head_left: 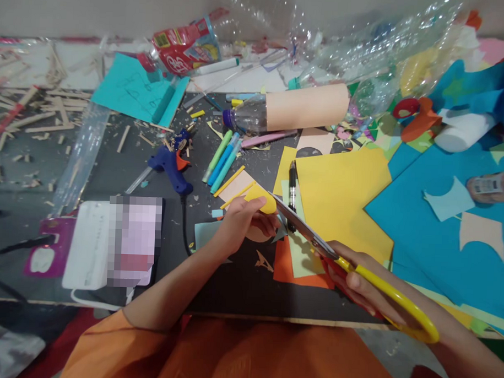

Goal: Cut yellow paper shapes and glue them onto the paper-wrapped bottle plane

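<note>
My left hand [243, 222] pinches a small piece of yellow paper [262, 198] between thumb and fingers. My right hand [358, 283] grips a pair of scissors [381, 287] with yellow handles, its blades pointing up and left. The blade tips meet the right edge of the yellow piece; whether they cut into it I cannot tell. Under the blades lie a black pen [292, 185], a pale green sheet [303, 259] and an orange sheet [282, 264]. Just beyond my left hand is a peach paper [237, 187] with thin yellow strips on it.
A blue glue gun [170, 167] and several markers [222, 160] lie left of centre. A bottle wrapped in peach paper [306, 108] lies behind. Yellow [343, 186] and blue sheets [432, 245] spread rightward. A phone [138, 240] and white power bank [86, 244] sit at left.
</note>
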The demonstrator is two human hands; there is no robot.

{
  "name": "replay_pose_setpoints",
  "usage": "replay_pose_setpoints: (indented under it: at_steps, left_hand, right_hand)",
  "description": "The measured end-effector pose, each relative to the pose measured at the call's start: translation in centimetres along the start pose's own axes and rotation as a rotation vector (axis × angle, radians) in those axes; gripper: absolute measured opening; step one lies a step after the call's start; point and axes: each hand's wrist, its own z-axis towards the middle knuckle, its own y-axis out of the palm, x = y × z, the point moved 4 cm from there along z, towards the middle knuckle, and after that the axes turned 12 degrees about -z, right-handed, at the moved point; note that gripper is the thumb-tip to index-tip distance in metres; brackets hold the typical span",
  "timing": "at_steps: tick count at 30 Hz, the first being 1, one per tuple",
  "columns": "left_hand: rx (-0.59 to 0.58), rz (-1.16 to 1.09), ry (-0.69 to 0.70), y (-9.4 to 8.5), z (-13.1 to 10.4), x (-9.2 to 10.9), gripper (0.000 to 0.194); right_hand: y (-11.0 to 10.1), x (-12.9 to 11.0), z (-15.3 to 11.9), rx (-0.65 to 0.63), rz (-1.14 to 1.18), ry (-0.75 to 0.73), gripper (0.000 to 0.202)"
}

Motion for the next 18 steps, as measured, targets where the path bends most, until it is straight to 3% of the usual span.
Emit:
replay_pose_setpoints:
  at_steps: [2, 6, 10, 14, 18]
  left_hand:
    - [0.003, 0.003, 0.000, -0.1, 0.0, 0.0, 0.027]
    - [0.045, -0.012, 0.055, -0.3, -0.1, 0.3, 0.032]
    - [0.074, -0.029, 0.087, -0.2, -0.2, 0.5, 0.037]
    - [0.055, -0.047, 0.062, -0.2, -0.1, 0.3, 0.028]
    - [0.020, -0.047, 0.080, -0.2, -0.1, 0.2, 0.021]
  right_hand:
    - [-0.8, 0.2, 0.0, 0.085, -0.109, 0.023, 0.068]
    - [-3.9, 0.3, -0.3, 0.455, -0.550, 0.067, 0.055]
    - [-6.9, 0.4, -0.5, 0.688, -0.930, 0.229, 0.072]
    - [-9.1, 0.7, -0.2, 0.783, -1.140, 0.322, 0.080]
    - [-10.6, 1.6, 0.3, 0.767, -1.233, 0.424, 0.056]
